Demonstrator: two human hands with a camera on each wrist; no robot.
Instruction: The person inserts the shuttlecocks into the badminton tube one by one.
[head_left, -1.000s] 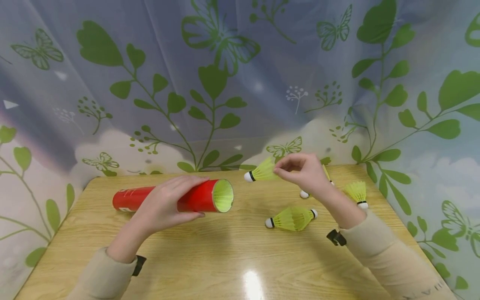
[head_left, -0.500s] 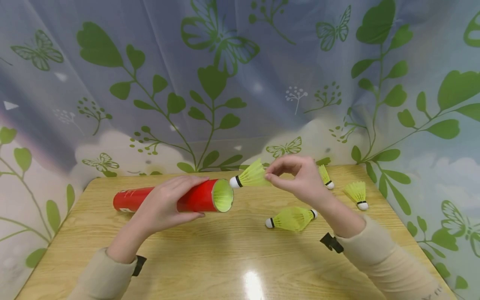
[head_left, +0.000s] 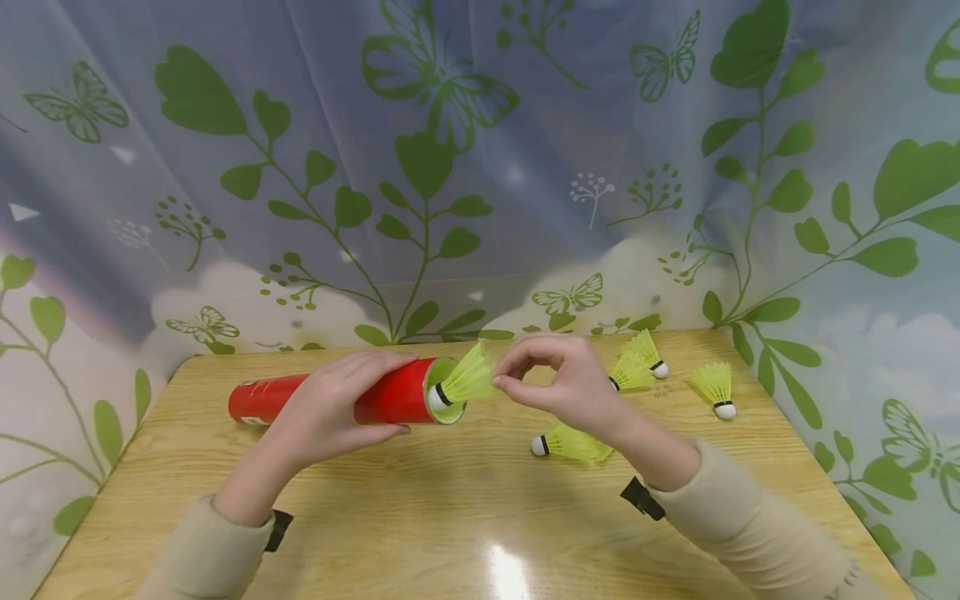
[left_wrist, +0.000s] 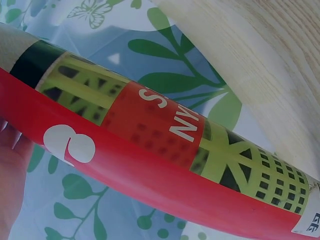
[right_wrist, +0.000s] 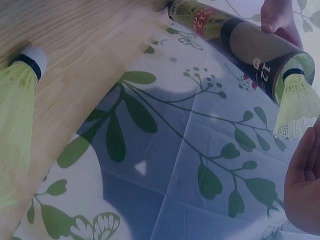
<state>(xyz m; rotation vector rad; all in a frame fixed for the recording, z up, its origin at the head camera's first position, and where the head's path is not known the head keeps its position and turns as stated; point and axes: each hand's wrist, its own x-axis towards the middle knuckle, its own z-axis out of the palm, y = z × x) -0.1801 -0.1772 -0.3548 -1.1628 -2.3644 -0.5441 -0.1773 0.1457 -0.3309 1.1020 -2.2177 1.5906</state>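
Note:
My left hand (head_left: 341, 404) grips a red shuttlecock tube (head_left: 401, 392) that lies sideways with its mouth facing right. Through a clear strip in the left wrist view, yellow netted skirts of shuttlecocks (left_wrist: 230, 160) show inside. By its skirt edge, my right hand (head_left: 566, 379) pinches a yellow shuttlecock (head_left: 471, 377). Its white cork points left and sits at the tube's open mouth. The right wrist view also shows this shuttlecock (right_wrist: 295, 102) with its cork just within the rim.
Several shuttlecocks lie on the wooden table (head_left: 450, 508): one (head_left: 570, 443) below my right hand, a pair (head_left: 637, 362) behind it, and one (head_left: 714, 390) farther right. A patterned curtain (head_left: 480, 208) hangs along the table's back edge.
My right hand has carried the shuttlecock left and slightly down, from clear of the tube to its mouth. The left hand and the tube have stayed almost still.

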